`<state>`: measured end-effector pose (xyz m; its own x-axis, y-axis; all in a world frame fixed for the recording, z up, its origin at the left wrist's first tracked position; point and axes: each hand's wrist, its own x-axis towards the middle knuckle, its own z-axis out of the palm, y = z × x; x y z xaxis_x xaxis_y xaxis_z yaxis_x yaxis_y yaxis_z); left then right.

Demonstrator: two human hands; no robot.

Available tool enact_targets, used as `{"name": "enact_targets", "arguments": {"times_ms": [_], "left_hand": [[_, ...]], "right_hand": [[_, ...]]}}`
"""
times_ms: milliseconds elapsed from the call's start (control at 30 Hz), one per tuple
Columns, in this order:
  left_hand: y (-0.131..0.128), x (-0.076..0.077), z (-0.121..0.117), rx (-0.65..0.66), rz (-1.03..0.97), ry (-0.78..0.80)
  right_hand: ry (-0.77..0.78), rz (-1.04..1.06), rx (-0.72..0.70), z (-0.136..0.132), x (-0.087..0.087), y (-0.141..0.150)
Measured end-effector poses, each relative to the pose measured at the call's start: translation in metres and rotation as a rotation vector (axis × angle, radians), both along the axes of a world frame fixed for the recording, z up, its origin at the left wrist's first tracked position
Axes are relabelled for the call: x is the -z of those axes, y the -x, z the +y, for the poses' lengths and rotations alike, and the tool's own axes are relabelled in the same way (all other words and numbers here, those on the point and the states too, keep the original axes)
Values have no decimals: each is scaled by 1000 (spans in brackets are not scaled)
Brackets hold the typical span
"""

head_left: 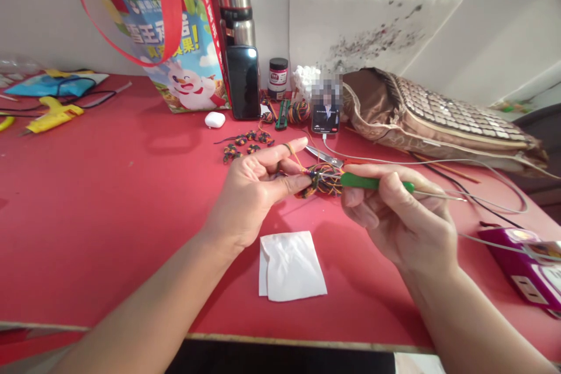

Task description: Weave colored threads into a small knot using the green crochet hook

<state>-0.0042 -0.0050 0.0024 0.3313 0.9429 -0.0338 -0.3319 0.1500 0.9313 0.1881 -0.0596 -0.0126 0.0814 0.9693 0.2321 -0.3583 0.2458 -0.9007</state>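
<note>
My left hand (pixel 254 187) pinches a small multicoloured yarn piece (pixel 323 180) between thumb and middle finger, with the index finger stretched out and a strand looped over it. My right hand (pixel 394 210) is closed on a green-handled crochet hook (pixel 372 183) whose tip sits in the yarn piece. Both hands hover above the red table (pixel 109 198). Behind them lie several small finished yarn pieces (pixel 245 143) and a pair of scissors (pixel 324 156).
A folded white tissue (pixel 290 266) lies near the front edge. At the back stand a printed shopping bag (pixel 175 29), a dark phone (pixel 243 82), a flask (pixel 234 11), a small jar (pixel 278 77), a lit phone (pixel 326 117) with its cable, and a brown bag (pixel 429 117). A purple box (pixel 521 263) sits right, a yellow glue gun (pixel 55 114) left.
</note>
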Motion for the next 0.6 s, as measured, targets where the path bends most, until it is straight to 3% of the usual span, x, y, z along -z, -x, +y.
{"name": "enact_targets", "arguments": {"times_ms": [233,400,600], "left_hand": [[-9,2,-6,-58,-151,86],[-15,5,-12,-149,-180,45],[-10,8,-8,-86,-125,-4]], "right_hand": [[59,91,-5,0,1,14],[150,178,-12,2,1,23],[182,267,-51,2,5,29]]}}
